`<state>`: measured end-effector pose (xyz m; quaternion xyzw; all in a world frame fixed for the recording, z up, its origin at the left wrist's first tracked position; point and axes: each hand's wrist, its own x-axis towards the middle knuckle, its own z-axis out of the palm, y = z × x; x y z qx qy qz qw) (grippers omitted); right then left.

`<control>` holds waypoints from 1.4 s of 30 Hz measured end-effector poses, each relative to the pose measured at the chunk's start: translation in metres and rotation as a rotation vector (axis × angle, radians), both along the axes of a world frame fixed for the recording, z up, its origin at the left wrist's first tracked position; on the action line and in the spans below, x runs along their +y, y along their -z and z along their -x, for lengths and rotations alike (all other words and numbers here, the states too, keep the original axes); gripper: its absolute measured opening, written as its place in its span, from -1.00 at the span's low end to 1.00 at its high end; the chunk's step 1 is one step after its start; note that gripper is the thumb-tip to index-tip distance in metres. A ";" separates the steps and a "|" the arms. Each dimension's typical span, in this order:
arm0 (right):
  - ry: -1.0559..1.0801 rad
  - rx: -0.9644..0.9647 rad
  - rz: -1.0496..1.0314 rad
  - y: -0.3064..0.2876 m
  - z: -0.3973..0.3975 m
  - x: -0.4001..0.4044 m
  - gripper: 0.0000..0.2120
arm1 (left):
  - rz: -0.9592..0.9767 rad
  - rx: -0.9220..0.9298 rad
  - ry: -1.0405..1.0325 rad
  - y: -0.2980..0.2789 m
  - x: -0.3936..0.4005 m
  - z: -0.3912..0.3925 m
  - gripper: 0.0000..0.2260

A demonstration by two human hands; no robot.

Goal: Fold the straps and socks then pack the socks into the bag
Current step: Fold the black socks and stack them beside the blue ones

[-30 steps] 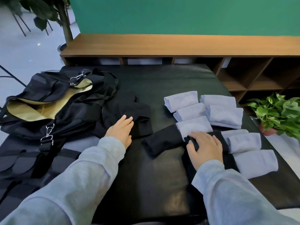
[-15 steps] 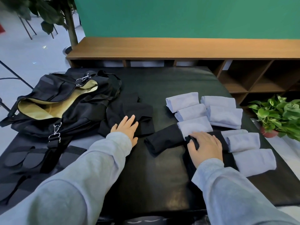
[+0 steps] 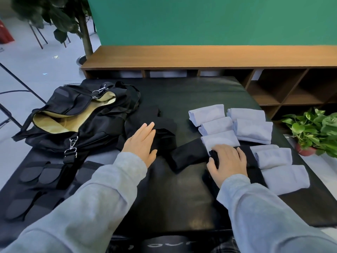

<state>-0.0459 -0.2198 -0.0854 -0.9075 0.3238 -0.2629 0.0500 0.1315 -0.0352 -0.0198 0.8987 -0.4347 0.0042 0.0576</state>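
Now bag point(image 3: 60, 105) open, yellow lining bare; folded socks point(image 3: 235, 125) outside.

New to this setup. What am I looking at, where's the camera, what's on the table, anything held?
No robot here: a person in grey sleeves works with bare hands. The single picture comes from a wide-angle camera on their head, looking forward and down. On the black table lie an open black bag with a tan lining, folded light blue socks on the right, and black socks in the middle. The left hand rests flat, fingers straight, on dark folded fabric beside the bag. The right hand has its grip on a black sock, fingers curled over it.
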 end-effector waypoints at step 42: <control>-0.495 -0.047 -0.743 -0.023 0.058 0.173 -0.82 | 0.561 0.193 0.094 0.048 0.149 0.112 -0.40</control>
